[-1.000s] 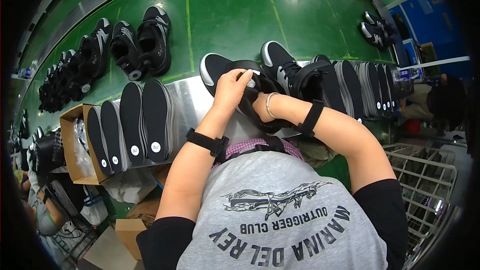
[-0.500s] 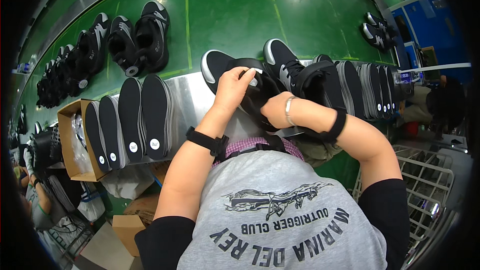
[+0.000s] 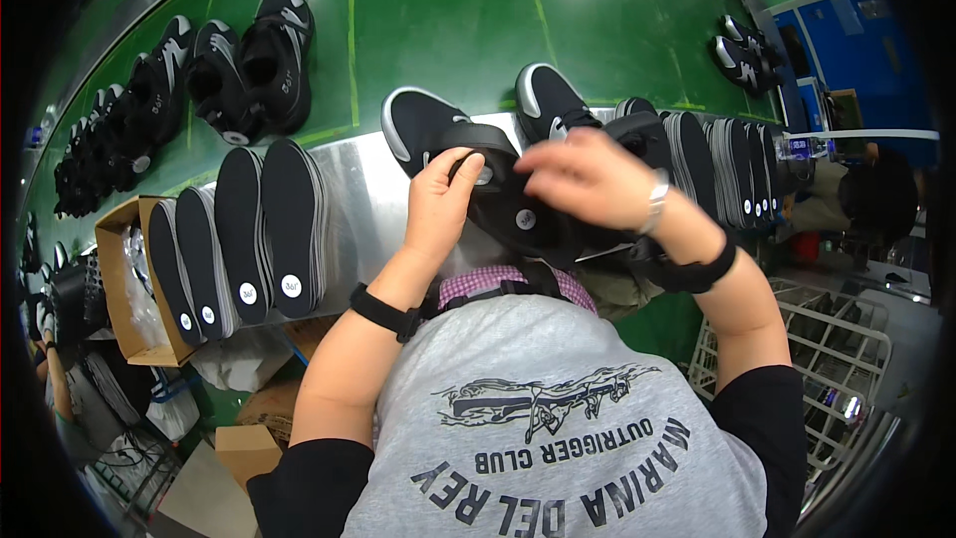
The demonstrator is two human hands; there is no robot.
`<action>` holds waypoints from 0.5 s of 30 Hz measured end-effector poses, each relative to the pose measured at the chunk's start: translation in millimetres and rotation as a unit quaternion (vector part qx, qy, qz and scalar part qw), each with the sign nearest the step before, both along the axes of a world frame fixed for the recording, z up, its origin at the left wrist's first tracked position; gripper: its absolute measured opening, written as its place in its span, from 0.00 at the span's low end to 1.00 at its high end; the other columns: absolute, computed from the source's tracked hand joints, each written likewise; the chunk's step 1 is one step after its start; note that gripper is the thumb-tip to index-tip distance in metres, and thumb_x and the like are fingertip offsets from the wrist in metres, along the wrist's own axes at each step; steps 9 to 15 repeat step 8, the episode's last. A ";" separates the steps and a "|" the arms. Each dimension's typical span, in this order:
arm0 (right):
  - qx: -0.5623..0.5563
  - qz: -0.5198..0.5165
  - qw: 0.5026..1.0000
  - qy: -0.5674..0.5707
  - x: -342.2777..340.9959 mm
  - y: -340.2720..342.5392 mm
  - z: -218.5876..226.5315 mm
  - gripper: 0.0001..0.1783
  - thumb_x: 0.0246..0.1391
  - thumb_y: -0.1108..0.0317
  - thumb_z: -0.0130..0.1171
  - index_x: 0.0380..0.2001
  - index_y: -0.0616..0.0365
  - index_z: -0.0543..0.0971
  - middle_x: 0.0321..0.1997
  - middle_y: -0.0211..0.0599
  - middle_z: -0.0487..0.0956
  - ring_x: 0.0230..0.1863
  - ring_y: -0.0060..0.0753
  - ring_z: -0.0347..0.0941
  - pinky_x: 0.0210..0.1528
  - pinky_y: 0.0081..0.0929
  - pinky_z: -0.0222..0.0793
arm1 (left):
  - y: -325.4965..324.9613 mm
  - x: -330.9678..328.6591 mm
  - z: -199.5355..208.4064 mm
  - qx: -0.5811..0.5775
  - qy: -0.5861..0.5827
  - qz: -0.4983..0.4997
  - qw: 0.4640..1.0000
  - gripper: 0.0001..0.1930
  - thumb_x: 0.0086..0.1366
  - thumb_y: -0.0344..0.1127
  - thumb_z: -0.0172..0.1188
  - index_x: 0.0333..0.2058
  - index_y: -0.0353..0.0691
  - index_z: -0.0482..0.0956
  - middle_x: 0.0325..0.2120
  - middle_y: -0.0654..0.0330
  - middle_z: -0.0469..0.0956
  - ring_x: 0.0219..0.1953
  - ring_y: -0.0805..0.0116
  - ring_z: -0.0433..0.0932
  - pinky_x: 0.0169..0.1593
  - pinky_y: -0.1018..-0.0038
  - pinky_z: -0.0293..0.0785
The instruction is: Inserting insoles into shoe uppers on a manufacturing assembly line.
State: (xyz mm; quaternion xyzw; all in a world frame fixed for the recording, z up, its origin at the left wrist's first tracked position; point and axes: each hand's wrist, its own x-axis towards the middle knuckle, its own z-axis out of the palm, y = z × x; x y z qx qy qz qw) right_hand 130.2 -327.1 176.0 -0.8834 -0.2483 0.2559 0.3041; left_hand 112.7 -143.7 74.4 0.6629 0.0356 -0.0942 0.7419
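In front of me a black shoe (image 3: 418, 122) with a silver toe edge lies tilted on the metal edge of the bench. My left hand (image 3: 436, 207) is closed on the upper rim of its opening, thumb and fingers pinching there. Inside the opening a dark insole (image 3: 506, 223) shows a round pale mark. Over the right side of this shoe hovers my right hand (image 3: 597, 182), blurred, fingers stretched out with nothing seen in them. Just beyond that hand stands a second black shoe (image 3: 550, 100), partly hidden by it.
Stacked insoles (image 3: 289, 219) line the bench edge at left, and more insole stacks (image 3: 687, 169) stand at right. An open carton (image 3: 134, 289) holds clear plastic. Several finished-looking shoes (image 3: 274, 60) sit on the green surface (image 3: 438, 10) at left. A white wire rack (image 3: 807, 339) stands lower right.
My right hand has lifted out of the shoe's opening and moved up and right, its fingers extending. The insole's round mark now shows. My left hand keeps its grip.
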 end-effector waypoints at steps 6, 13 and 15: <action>0.061 -0.037 0.994 -0.079 -3.6 -8.1 23.8 0.11 0.48 0.75 0.46 0.36 0.62 0.74 0.34 0.36 0.76 0.38 0.33 0.73 0.44 0.23 0.66 | 3.2 5.5 9.6 -0.020 0.006 -0.039 0.999 0.12 0.58 0.36 0.54 0.34 0.33 0.75 0.26 0.63 0.75 0.29 0.79 0.70 0.35 0.82 0.66; -0.051 0.130 0.985 -0.097 -18.0 8.7 -2.8 0.12 0.47 0.74 0.48 0.36 0.55 0.75 0.38 0.37 0.76 0.40 0.37 0.72 0.46 0.33 0.66 | -0.1 9.0 7.4 -0.021 0.011 -0.046 0.999 0.12 0.58 0.37 0.53 0.35 0.33 0.75 0.26 0.63 0.76 0.29 0.79 0.70 0.36 0.82 0.66; -0.051 0.130 0.985 -0.097 -18.0 8.7 -2.8 0.12 0.47 0.74 0.48 0.36 0.55 0.75 0.38 0.37 0.76 0.40 0.37 0.72 0.46 0.33 0.66 | -0.1 9.0 7.4 -0.021 0.011 -0.046 0.999 0.12 0.58 0.37 0.53 0.35 0.33 0.75 0.26 0.63 0.76 0.29 0.79 0.70 0.36 0.82 0.66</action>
